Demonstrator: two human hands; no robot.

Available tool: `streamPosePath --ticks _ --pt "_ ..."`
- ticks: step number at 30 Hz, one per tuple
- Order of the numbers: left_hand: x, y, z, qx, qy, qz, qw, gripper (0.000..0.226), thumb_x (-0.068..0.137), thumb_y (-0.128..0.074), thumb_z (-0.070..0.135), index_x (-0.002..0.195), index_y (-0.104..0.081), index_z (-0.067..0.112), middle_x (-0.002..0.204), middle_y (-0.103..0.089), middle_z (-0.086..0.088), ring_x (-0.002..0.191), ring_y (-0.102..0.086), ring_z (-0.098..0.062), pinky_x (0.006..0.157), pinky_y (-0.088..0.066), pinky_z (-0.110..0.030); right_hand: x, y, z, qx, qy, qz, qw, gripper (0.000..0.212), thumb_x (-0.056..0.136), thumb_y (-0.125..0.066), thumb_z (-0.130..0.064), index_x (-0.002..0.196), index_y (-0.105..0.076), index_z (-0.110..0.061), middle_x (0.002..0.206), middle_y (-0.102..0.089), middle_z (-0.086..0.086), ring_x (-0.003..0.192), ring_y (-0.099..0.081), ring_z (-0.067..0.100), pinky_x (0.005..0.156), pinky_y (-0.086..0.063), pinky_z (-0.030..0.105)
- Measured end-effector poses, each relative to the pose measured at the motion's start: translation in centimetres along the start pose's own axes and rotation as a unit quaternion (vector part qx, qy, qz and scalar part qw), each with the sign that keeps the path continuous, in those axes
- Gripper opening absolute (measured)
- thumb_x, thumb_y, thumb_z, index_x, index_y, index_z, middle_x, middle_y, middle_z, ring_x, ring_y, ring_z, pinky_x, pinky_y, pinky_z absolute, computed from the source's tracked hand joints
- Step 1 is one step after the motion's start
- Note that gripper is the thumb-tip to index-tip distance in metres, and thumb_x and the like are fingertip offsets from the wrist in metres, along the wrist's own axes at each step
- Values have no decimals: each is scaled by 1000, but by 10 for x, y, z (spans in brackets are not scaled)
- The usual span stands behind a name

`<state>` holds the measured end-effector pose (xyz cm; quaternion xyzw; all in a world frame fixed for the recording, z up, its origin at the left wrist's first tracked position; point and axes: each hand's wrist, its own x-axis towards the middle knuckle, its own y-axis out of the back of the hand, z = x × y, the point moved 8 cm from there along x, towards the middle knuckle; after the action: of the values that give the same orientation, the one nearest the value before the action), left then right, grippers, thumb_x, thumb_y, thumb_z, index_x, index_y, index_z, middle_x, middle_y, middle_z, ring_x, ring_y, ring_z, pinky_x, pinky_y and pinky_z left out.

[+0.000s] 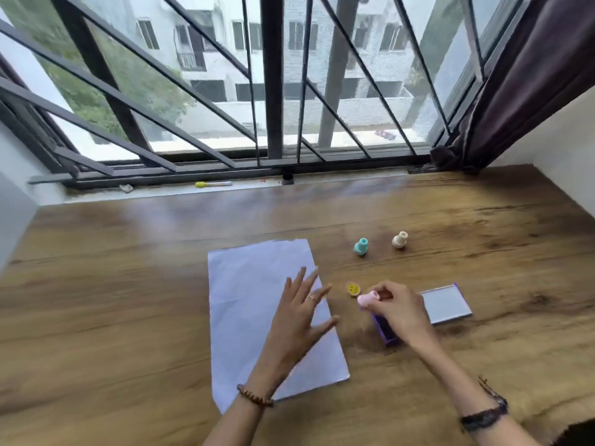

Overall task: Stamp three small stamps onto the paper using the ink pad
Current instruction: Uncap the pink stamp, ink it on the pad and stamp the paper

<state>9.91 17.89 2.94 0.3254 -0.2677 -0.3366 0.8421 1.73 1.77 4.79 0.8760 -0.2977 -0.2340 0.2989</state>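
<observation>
You sit at a brown wood-grain table [128, 300] under a barred window. Your left hand [299, 320] lies flat, fingers spread, pinning the right side of the pale blank sheet of paper [251, 304]; no print shows on it, so all three impressions look still to do. Your right hand [399, 310] pinches a small pink plastic stamp [367, 298] over the purple ink pad [386, 333], mostly hidden beneath it. The pad's grey lid [446, 304] lies just right. A yellow smiley cap [353, 289] sits nearby; the teal stamp [361, 247] and cream stamp [400, 240] wait farther off.
</observation>
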Motion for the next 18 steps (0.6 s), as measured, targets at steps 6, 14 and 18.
streamPosePath --ticks 6,14,18 --pt "-34 99 -138 21 125 41 991 45 86 -62 25 126 -50 11 147 -37 -7 141 -12 -18 115 -23 -44 -14 -98 -85 160 -4 -24 987 11 73 -72 -14 75 -70 -4 72 -69 14 66 -63 22 69 -53 37" --pt "-45 115 -193 64 151 -19 986 75 75 -63 55 137 -34 25 153 -24 -1 143 -14 -17 118 -7 -36 23 -195 -191 73 93 -49 992 16 75 -66 -14 74 -65 2 68 -61 2 68 -54 15 64 -42 30" --pt "-46 115 -193 61 140 -7 988 76 75 -58 60 139 -30 29 154 -23 2 143 -12 -13 118 -6 -33 36 -225 -212 -30 133 -74 988 12 78 -58 -12 75 -63 -1 78 -67 11 75 -58 24 64 -39 30"
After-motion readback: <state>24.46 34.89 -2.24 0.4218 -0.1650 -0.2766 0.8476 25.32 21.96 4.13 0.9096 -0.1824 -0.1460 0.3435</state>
